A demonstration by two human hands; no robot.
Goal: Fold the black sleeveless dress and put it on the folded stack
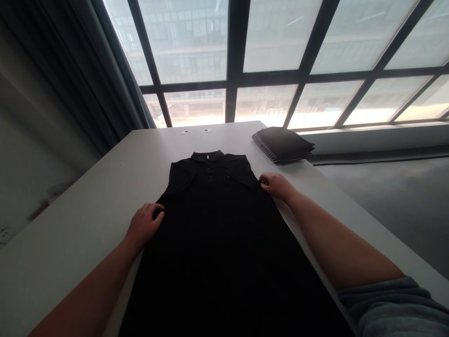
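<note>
A black polo shirt lies spread out flat, front side up, with its collar at the far end and its short sleeves laid over the chest. My left hand is at the shirt's left edge, below the sleeve, its thumb and fingers closed on the cloth. Farther up on the opposite edge, my right hand pinches the fabric near the right sleeve. The lower part of the shirt runs out of view at the bottom.
Under the shirt is a white table. A stack of dark folded cloth sits by its right edge, toward the back. Two round white-rimmed fittings are at the far edge. Windows stand behind, with a dark curtain on the left.
</note>
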